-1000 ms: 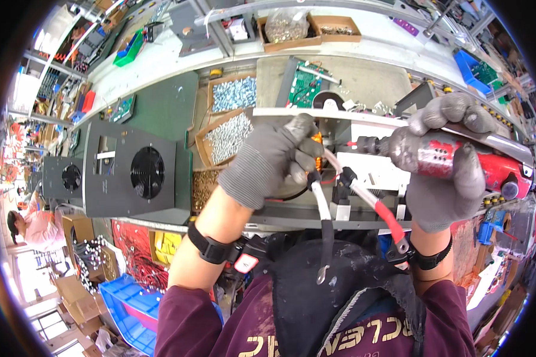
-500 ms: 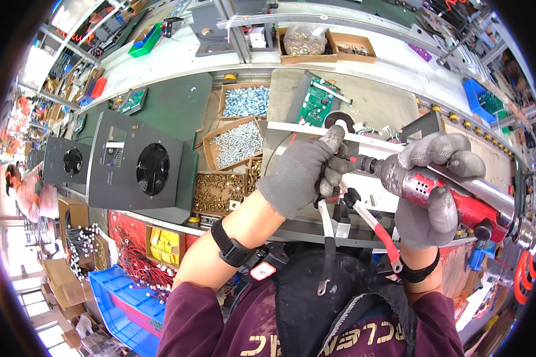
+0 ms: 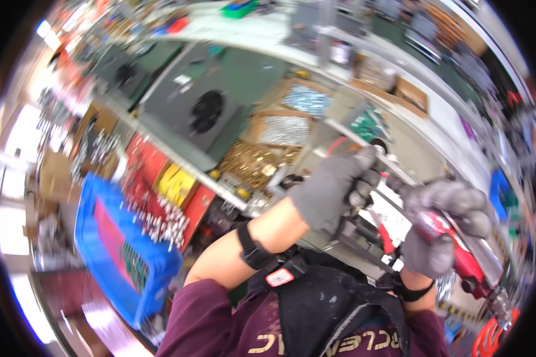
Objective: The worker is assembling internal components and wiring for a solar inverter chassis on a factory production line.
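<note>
My right hand [image 3: 458,199], in a grey glove, is wrapped round a red pneumatic screwdriver [image 3: 467,259]. The tool's tip points left toward my left hand [image 3: 333,187], also gloved in grey. Those left fingers are closed just ahead of the tip; what they pinch is hidden and smeared by motion. A blurred red-sleeved cable end [image 3: 387,240] shows below and between the hands. Under them lies a metal housing with white and dark parts, partly covered by my hands. Beyond the left fingers is a green circuit board [image 3: 366,123].
Left of my hands stand cardboard trays of brass fasteners [image 3: 247,163], silver screws [image 3: 284,130] and bluish screws [image 3: 307,99]. Farther left is a dark panel with a round fan [image 3: 207,110]. A blue crate [image 3: 89,220], red wires [image 3: 138,166] and yellow parts [image 3: 177,182] sit at lower left.
The whole view has swung and tilted, so the bench slants down to the right and the blue crate shows larger. Both hands shifted slightly right and down in view, the right still gripping the screwdriver.
</note>
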Available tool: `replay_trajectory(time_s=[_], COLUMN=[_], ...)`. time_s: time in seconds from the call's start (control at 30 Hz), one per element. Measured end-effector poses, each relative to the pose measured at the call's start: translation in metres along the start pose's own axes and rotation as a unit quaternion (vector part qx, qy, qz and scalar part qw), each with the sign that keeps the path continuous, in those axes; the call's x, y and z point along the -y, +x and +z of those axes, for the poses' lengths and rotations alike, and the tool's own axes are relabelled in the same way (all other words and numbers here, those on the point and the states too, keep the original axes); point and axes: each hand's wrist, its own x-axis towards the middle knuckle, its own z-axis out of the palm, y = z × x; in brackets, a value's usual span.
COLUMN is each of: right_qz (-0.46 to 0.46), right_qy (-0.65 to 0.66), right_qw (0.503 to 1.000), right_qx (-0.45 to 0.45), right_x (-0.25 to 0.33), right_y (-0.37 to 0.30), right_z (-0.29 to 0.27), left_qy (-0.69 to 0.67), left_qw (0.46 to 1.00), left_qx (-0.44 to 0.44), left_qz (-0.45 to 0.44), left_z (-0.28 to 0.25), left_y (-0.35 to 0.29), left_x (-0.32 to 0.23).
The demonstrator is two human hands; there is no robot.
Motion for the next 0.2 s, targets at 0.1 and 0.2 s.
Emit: replay_trajectory(time_s=[0.1, 0.2], right_qz=[0.019, 0.085], right_qy=[-0.009, 0.058], right_qw=[0.999, 0.995], right_qx=[0.029, -0.012], right_x=[0.0, -0.009], right_y=[-0.003, 0.004], right_z=[-0.013, -0.008], left_qy=[0.097, 0.137], left_qw=[0.99, 0.975], left_qx=[0.02, -0.038], left_qz=[0.105, 0.17], left_z=[-0.021, -0.048], left_y=[-0.028, -0.075], left_x=[0.01, 0.018])
